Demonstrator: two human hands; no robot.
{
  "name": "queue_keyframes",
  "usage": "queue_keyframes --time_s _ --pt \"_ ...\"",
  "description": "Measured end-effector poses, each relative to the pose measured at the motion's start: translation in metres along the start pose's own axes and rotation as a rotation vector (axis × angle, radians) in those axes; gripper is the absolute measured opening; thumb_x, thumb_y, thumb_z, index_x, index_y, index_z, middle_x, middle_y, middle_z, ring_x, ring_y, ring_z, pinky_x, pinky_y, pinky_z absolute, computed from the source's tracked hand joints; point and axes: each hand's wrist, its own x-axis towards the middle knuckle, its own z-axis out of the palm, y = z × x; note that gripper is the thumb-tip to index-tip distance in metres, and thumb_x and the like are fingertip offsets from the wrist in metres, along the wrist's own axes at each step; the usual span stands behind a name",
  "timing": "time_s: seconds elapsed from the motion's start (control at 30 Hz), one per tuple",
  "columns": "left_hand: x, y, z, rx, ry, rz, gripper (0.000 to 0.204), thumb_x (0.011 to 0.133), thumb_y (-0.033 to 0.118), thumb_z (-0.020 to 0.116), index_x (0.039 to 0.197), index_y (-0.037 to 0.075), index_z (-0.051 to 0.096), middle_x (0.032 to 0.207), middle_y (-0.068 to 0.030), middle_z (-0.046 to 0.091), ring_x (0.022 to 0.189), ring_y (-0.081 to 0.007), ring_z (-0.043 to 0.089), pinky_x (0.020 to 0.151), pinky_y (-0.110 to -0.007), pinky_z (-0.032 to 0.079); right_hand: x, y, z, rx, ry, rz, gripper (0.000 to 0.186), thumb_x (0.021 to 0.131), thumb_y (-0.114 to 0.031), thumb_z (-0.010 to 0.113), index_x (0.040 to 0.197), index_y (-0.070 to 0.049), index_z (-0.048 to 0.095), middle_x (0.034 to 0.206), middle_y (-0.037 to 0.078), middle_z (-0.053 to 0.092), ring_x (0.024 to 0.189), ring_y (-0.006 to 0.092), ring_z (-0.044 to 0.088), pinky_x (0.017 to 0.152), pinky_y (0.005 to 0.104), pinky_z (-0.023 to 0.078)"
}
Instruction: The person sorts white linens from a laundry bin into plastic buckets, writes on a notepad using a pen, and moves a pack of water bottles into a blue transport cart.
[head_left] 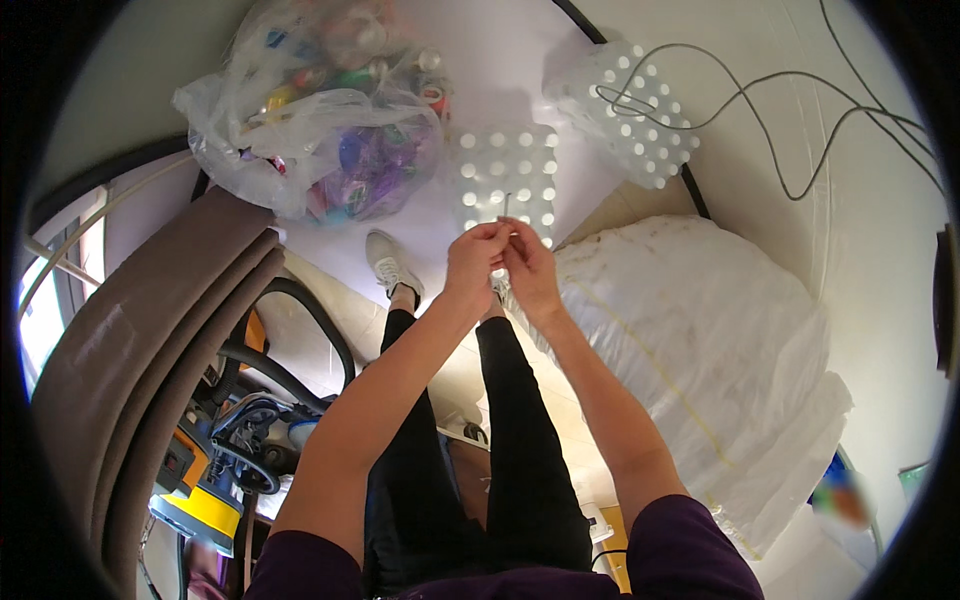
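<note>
My left hand (475,262) and my right hand (528,262) meet at the center, fingertips pinched around a small, thin grey strip (507,203) that points upward; its exact kind is unclear. Behind them lies a translucent plastic sheet (510,165) with rows of white round spots, partly hidden by my hands. A similar dotted sheet (650,125) lies at the back right, with grey cable (735,80) looping across it. At the back left is a clear plastic bag (330,140) full of cans and coloured items.
Folded brown padded panels (130,340) stand at the left, beside a yellow machine (210,510) and black hoses (320,310). A large white wrapped bundle (690,350) fills the right. My legs and shoe (390,262) are below; a white wall (870,300) borders the right.
</note>
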Motion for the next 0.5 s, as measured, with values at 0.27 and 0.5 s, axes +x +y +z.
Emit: queue_keyframes --time_s 0.27,0.5 --pt "0.031 -0.024 0.044 -0.011 -0.099 -0.117 0.018 0.096 0.01 0.063 0.111 0.001 0.066 0.093 -0.003 0.064 0.079 -0.0107 0.054 0.069 -0.026 0.039 0.01 0.0 -0.053 0.192 0.096 0.06 0.044 0.093 0.004 0.052 0.136 0.0 0.053 0.101 0.008 0.068 0.087 0.0135 0.065 0.077 0.0271 0.052" --pt "0.023 -0.032 0.067 0.01 0.093 -0.094 0.019 0.093 0.013 0.068 0.11 0.004 0.068 0.095 -0.0008 0.065 0.086 -0.012 0.055 0.078 -0.03 0.039 0.007 -0.007 -0.059 -0.35 0.184 -0.165 0.037 0.091 0.006 0.055 0.127 0.002 0.051 0.095 0.012 0.069 0.08 0.0181 0.068 0.07 0.0287 0.055"
